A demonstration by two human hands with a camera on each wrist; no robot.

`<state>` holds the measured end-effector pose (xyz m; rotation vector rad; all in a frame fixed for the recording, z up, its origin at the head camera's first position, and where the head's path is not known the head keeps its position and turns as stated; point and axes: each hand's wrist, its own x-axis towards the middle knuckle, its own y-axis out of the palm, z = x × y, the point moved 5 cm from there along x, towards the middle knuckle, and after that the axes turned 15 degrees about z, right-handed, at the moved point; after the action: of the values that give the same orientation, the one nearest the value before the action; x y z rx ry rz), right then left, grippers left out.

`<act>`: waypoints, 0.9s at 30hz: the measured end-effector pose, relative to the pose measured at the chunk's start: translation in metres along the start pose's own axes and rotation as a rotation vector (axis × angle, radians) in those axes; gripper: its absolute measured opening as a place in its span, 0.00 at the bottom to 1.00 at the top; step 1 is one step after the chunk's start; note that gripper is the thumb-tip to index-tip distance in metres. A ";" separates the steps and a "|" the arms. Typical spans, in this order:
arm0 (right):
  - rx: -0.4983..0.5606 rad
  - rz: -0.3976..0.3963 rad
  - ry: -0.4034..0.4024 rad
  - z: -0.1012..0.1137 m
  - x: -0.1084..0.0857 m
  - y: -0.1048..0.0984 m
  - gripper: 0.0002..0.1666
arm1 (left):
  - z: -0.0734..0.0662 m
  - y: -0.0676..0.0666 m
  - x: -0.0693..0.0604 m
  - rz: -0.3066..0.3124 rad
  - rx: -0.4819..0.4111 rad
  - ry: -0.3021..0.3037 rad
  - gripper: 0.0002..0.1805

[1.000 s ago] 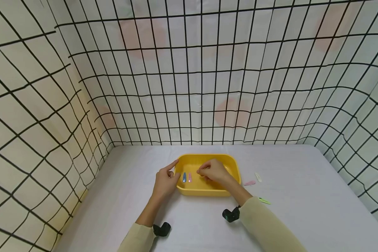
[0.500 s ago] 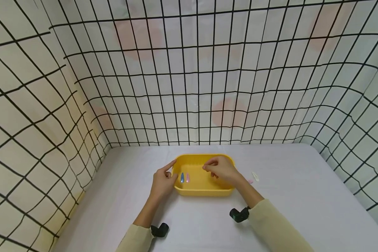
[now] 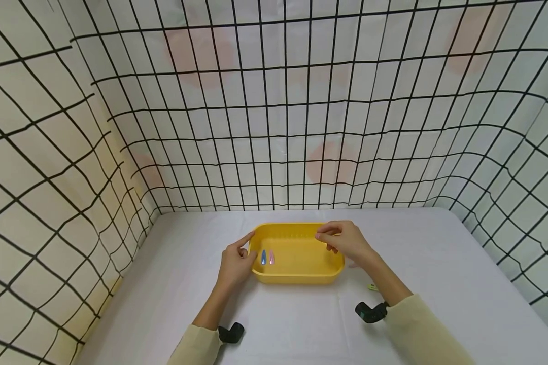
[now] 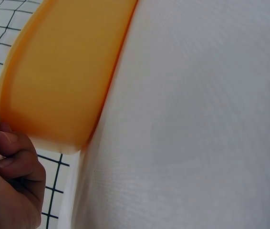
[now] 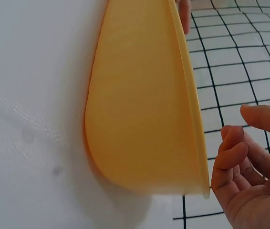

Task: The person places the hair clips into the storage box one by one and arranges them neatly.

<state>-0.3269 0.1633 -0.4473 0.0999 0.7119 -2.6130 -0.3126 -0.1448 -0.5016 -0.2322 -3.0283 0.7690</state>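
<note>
Currently, the left hand (image 3: 238, 259) holds the left end of the tray (image 3: 297, 278), thumb at the rim. The right hand (image 3: 348, 242) is above the tray's right end, fingers loosely bent, nothing visible between them. Blue clip (image 3: 264, 257) and pink clip (image 3: 271, 257) lie side by side inside, near the left end. Caution: a tug from the left hand may tilt the tray and slide both clips. If lowered, the right forearm (image 3: 389, 282) may sweep the partly hidden green clip (image 3: 373, 287) across the desk (image 3: 301, 324).

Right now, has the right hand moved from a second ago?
Yes: the right hand has moved right, away from the blue clip, toward the right edge of the yellow tray.
</note>
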 end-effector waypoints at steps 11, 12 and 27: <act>-0.013 -0.053 0.038 -0.026 -0.018 -0.035 0.22 | -0.001 -0.001 0.000 0.002 -0.002 -0.001 0.32; -0.021 -0.061 0.051 -0.030 -0.019 -0.037 0.22 | -0.001 -0.001 0.000 0.002 -0.003 0.001 0.32; -0.060 -0.121 0.120 -0.080 -0.039 -0.062 0.25 | -0.001 0.001 -0.001 -0.001 -0.008 -0.015 0.33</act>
<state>-0.3209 0.2667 -0.4808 0.2026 0.8618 -2.7159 -0.3117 -0.1438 -0.5007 -0.2258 -3.0455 0.7618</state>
